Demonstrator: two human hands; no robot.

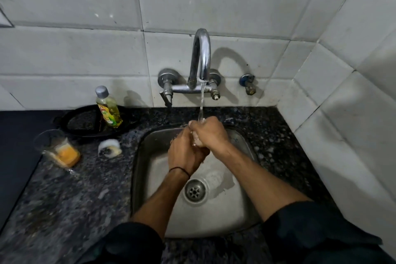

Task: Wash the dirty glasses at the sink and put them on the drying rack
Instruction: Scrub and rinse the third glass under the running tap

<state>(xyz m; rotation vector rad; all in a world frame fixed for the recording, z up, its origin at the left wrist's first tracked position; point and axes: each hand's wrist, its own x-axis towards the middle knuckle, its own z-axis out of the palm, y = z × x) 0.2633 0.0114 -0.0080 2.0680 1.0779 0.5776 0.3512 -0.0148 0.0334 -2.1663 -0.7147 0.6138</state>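
Observation:
Over the steel sink (225,218) both my hands meet under the running water (201,103) from the chrome tap (201,53). My right hand (211,133) curls round a small clear glass (196,141), of which only a pale, wet sliver shows between the fingers. My left hand (183,154) grips it from below and to the left, fingers wrapped against the right hand. A second glass (57,150) with orange residue in its bottom stands on the counter to the left of the sink, apart from both hands.
A white sponge (109,147) lies on the dark granite counter (81,199) between the dirty glass and the sink. Behind it a yellow dish-soap bottle (108,107) stands on a black pan (83,123). Tiled walls close in at the back and right. No drying rack is visible.

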